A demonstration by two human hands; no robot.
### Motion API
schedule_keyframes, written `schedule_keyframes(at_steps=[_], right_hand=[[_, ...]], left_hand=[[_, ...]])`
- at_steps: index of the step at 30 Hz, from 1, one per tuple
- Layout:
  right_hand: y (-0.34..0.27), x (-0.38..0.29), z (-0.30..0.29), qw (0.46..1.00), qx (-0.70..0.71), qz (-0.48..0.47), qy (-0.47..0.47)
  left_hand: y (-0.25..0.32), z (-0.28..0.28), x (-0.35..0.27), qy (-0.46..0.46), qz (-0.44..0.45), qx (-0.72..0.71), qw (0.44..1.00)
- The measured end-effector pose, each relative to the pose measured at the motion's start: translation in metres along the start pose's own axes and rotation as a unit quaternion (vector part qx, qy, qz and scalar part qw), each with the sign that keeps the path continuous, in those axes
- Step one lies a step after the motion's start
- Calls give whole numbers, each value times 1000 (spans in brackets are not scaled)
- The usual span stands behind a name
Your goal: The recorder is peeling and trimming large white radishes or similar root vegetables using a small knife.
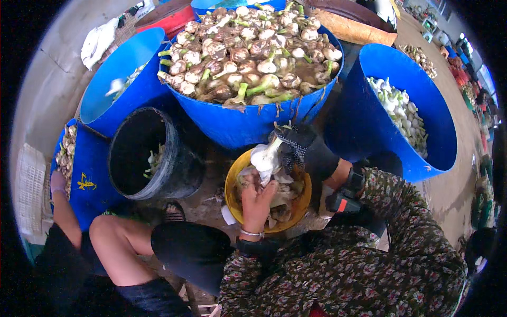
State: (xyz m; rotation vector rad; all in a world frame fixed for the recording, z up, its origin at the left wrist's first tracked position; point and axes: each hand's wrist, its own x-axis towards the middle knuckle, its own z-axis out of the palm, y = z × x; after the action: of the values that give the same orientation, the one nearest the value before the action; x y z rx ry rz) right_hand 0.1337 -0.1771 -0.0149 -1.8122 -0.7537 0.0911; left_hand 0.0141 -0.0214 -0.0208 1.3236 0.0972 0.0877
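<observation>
My right hand (pixel 307 148), in a dark glove with a white dotted pattern, grips a white garlic bulb (pixel 263 158) by its stem. The bulb hangs root side down over a yellow bucket (pixel 303 206). My bare left hand (pixel 255 202) is just below, its thumb and fingers at the bulb's lower end. Whether they pinch it or its peel, I cannot tell. Loose papery peels (pixel 283 192) lie inside the bucket. Beyond my hands, a large blue tub (pixel 245 123) is heaped with unpeeled garlic bulbs (pixel 237 55) in brownish water.
On the right, a tilted blue tub (pixel 439 134) holds cleaned white garlic (pixel 400 115). A black bucket (pixel 180 170) and another blue tub (pixel 119 67) stand to the left. Another person's hand (pixel 58 182) touches garlic in a blue container (pixel 93 166); that person's knee (pixel 107 233) is close by.
</observation>
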Motion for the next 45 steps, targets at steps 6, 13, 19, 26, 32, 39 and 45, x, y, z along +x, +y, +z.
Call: schedule_keyframes(at_steps=[6, 13, 19, 26, 32, 39, 45], right_hand=[[-60, 9, 8, 992, -105, -61, -42], [-69, 16, -13, 943, -215, -210, -142], [-68, 11, -10, 914, -280, -258, -138], [-73, 7, -7, 943, -207, -212, -150], [-66, 2, 2, 961, -145, -194, -136], [-9, 7, 8, 983, 171, 53, -37], [-20, 1, 23, 977, 212, 36, -9]], left_hand=[[7, -4, -5, 85, -31, -92, 992], [10, -9, -5, 14, -86, -133, 987], [9, -9, -4, 12, -105, -64, 992], [13, -19, -6, -36, -122, -60, 990], [8, -23, -4, -32, -135, -83, 987], [-1, -13, 4, -17, -39, -111, 993], [-6, -21, 0, 35, 198, 353, 914]])
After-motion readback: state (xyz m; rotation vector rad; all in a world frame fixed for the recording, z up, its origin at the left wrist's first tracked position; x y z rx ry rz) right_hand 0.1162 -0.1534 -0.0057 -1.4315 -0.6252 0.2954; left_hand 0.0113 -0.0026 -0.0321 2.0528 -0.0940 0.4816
